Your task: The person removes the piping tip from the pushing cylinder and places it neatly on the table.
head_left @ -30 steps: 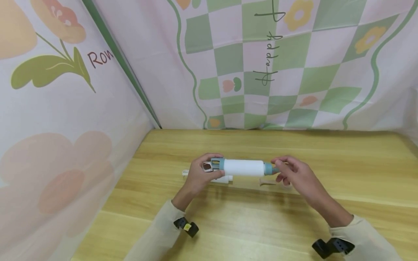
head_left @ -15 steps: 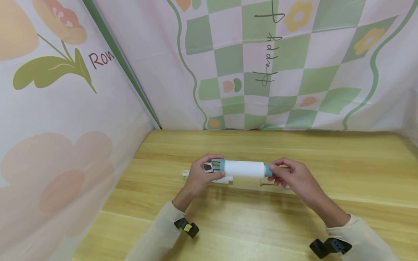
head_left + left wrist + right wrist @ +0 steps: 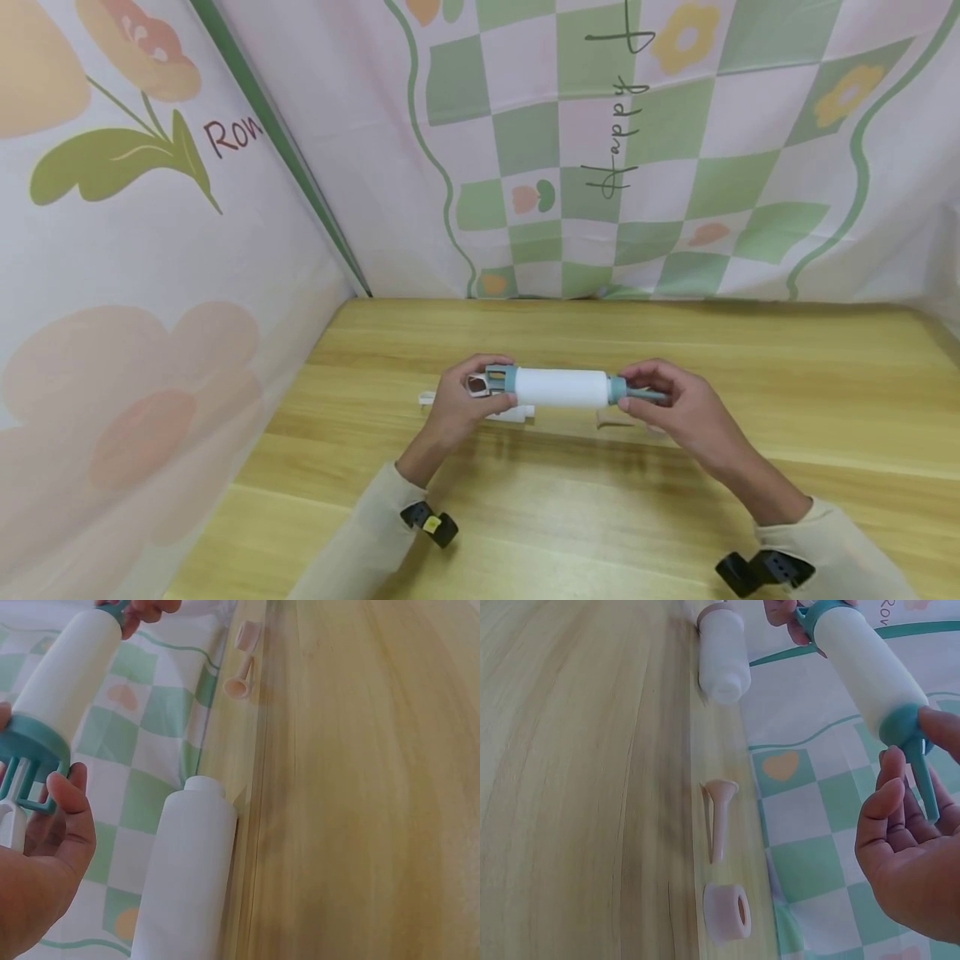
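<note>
A white syringe-like dispenser [image 3: 561, 387] is held level above the table, its long teal nozzle [image 3: 922, 784] pointing right. My left hand [image 3: 456, 402] grips its slotted teal end piece [image 3: 34, 746], where a white handle part pokes out. At the other end my right hand [image 3: 681, 403] pinches the teal collar [image 3: 902, 724] at the nozzle's base with thumb and fingertips. The nozzle runs between the thumb and the other fingers. Under the left hand lies a second white tube [image 3: 187, 862], partly hidden in the head view.
A pink nozzle [image 3: 720, 817] and a pink ring cap [image 3: 721, 913] lie on the wooden table [image 3: 525, 517] to the right of the second tube. Patterned cloth [image 3: 637, 167] hangs behind the table and on the left side.
The right hand slid left to the collar, covering the nozzle, then shifted its fingers so the nozzle shows again between them. The left hand and the dispenser have hardly moved.
</note>
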Action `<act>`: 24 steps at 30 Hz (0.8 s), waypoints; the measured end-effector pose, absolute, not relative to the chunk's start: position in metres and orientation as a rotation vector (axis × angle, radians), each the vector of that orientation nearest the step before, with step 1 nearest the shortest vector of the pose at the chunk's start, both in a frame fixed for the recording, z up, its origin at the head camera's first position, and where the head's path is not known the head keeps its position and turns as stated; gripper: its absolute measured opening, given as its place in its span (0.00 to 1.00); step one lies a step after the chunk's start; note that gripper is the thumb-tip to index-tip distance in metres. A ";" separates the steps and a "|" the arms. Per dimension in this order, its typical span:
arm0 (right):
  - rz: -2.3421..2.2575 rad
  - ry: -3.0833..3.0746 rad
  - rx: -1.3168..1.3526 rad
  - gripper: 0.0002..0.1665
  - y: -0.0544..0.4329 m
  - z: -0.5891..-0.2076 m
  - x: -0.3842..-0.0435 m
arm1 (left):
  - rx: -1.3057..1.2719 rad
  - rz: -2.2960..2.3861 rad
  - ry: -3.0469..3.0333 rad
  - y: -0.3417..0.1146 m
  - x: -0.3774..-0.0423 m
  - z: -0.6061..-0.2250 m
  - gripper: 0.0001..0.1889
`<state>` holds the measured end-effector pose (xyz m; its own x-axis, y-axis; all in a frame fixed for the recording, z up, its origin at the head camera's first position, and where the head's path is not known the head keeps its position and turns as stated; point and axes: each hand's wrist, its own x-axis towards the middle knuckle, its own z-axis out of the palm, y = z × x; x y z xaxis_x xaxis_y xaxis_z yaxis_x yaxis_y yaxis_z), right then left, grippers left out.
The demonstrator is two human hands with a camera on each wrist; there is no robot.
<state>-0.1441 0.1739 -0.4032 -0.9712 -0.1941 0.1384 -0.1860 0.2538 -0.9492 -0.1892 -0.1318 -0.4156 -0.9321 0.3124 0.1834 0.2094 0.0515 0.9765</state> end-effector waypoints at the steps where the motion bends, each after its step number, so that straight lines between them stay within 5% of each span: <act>1: -1.882 2.485 -0.385 0.21 0.174 -0.404 -0.144 | 0.550 2.036 2.223 -0.132 -0.189 -0.416 0.22; 24: -1.920 2.420 -0.237 0.25 0.170 -0.402 -0.145 | 0.548 2.046 2.209 -0.131 -0.190 -0.417 0.23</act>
